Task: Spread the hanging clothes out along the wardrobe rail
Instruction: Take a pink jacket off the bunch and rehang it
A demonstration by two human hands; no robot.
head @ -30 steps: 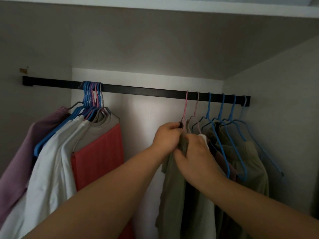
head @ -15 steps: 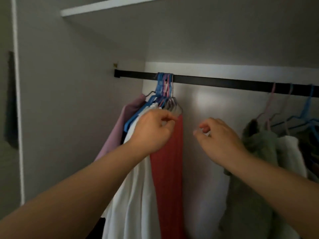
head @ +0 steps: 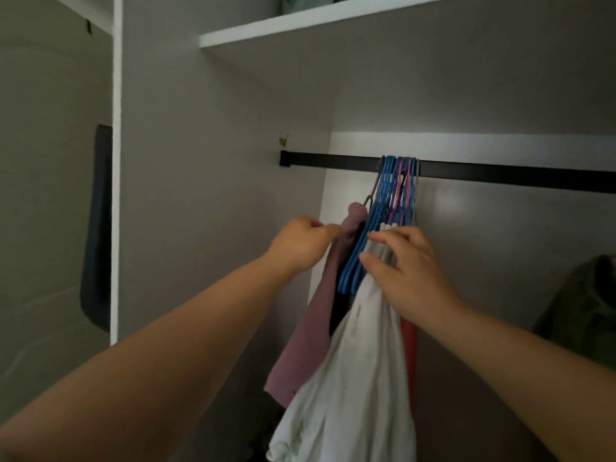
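A black rail (head: 500, 173) crosses the wardrobe. Several blue and pink hangers (head: 398, 181) are bunched tight near its left end. From them hang a mauve garment (head: 313, 328), white garments (head: 360, 368) and a red one (head: 409, 341). My left hand (head: 300, 243) pinches the mauve garment's shoulder at the left of the bunch. My right hand (head: 410, 271) grips the shoulder of the front white garment, thumb against the blue hanger arms. A green garment (head: 586, 311) hangs apart at the far right edge.
A white shelf (head: 300, 25) runs above the rail, with something green on top. The wardrobe's side wall (head: 216, 195) stands just left of the bunch. A dark item (head: 96, 228) hangs in the compartment to the left. Bare rail lies between the bunch and the green garment.
Both hands left the right-hand group and moved to the bunched hangers on the left. My left hand shifted onto the mauve garment and my right hand closed on the white garment.
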